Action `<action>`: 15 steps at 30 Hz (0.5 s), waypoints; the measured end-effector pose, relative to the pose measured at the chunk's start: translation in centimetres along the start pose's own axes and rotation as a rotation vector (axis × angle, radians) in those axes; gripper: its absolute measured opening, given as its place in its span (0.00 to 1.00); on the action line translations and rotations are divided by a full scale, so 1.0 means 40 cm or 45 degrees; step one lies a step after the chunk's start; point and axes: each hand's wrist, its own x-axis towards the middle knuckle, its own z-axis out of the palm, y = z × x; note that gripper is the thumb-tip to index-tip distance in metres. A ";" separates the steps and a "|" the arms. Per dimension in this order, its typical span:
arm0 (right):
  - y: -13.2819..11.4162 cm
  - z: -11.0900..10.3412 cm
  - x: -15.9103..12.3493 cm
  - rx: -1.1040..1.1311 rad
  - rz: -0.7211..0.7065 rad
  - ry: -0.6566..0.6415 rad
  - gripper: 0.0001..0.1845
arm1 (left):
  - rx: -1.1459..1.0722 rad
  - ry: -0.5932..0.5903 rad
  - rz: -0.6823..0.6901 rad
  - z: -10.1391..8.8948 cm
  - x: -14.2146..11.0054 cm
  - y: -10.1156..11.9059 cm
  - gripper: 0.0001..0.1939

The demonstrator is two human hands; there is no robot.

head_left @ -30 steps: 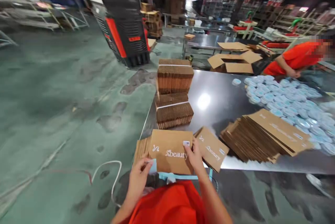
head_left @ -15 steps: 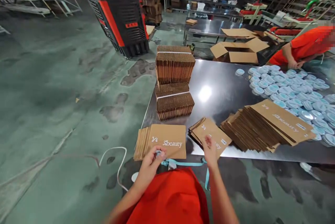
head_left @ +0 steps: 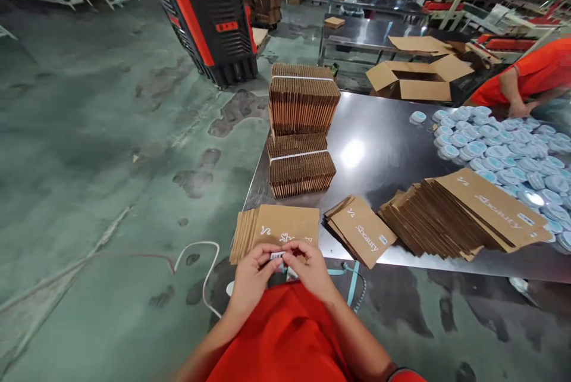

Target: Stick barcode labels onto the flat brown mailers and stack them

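Note:
Over the front edge of the table, my left hand (head_left: 253, 272) and my right hand (head_left: 311, 270) meet fingertip to fingertip. Between them they pinch a small white label (head_left: 277, 255) with dark print. Just beyond lies a fanned stack of flat brown cardboard boxes (head_left: 285, 222) with white lettering, partly covered by my fingers. To its right sits a smaller pile of the same printed boxes (head_left: 363, 233), touched by neither hand. A larger fanned pile of boxes (head_left: 428, 215) spreads farther right, some bearing a small pale label.
Two strapped bundles of folded cardboard (head_left: 303, 165) stand at the table's left edge. Many round pale-blue packets (head_left: 504, 144) cover the right side. An open carton (head_left: 419, 81) is behind the table. A co-worker in an orange shirt (head_left: 535, 75) works at the far right.
My right hand has left the smaller box pile and moved left to join my left hand at the small label. The view has shifted slightly.

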 end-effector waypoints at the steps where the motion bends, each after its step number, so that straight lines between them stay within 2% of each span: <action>1: -0.003 0.001 0.000 -0.011 -0.001 0.001 0.08 | -0.010 -0.001 -0.016 0.001 0.001 -0.002 0.16; 6: -0.001 0.010 -0.010 -0.019 0.010 0.064 0.07 | 0.012 0.013 -0.035 0.010 0.017 -0.034 0.15; 10: 0.057 -0.019 0.019 0.014 0.088 0.276 0.09 | 0.055 -0.006 -0.040 0.013 0.034 -0.077 0.14; 13: 0.140 -0.077 0.078 -0.269 0.167 0.479 0.09 | 0.058 -0.033 -0.089 0.007 0.053 -0.114 0.13; 15: 0.195 -0.114 0.121 -0.536 0.210 0.480 0.08 | 0.055 -0.028 -0.105 -0.002 0.073 -0.143 0.14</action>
